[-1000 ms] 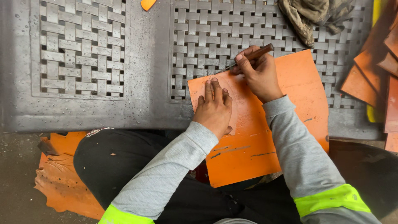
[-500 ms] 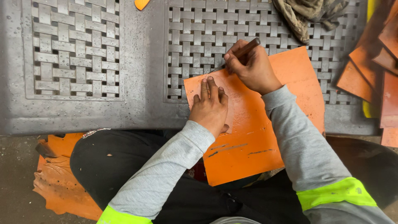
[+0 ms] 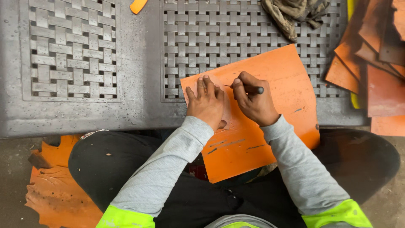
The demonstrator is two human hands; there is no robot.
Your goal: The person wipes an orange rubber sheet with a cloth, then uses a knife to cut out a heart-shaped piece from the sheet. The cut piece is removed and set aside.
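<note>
An orange leather sheet point(image 3: 270, 126) lies across the front edge of a grey woven-pattern table point(image 3: 139, 63) and over my lap. My left hand point(image 3: 206, 103) rests flat on a pale template point(image 3: 228, 110) placed on the sheet, fingers together, pressing it down. My right hand point(image 3: 253, 101) grips a thin dark pen-like tool point(image 3: 249, 88), its tip touching the sheet just right of my left fingers, beside the template's edge. Both arms wear grey sleeves with yellow-green cuffs.
A stack of orange and brown leather pieces point(image 3: 371, 63) lies at the right. A crumpled dirty rag point(image 3: 291, 12) sits at the top. A small orange object point(image 3: 138, 6) is at the top edge. Leather offcuts point(image 3: 59, 190) lie on the floor at lower left.
My right hand with the tool has moved down and left from the sheet's upper edge to beside my left fingers. My left hand stays on the template.
</note>
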